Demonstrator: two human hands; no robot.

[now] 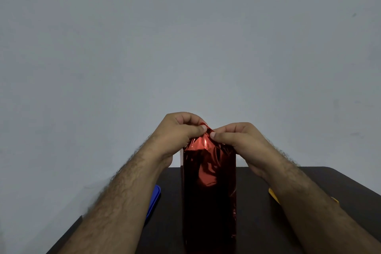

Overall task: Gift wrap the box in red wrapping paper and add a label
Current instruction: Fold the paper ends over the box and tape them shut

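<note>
A tall box covered in shiny red wrapping paper [208,192] stands upright on a dark table [340,183], in the lower middle of the view. At its top end the paper is gathered into a crumpled peak. My left hand [177,132] pinches that peak from the left with thumb and curled fingers. My right hand [235,138] pinches it from the right, thumb tip almost meeting the left thumb. A thin white strip shows along the box's upper left edge. No label is in view.
A blue flat object [153,202] lies on the table behind my left forearm. A yellow object [274,196] peeks out behind my right forearm. A plain grey wall fills the upper view. The table's left edge runs diagonally at the lower left.
</note>
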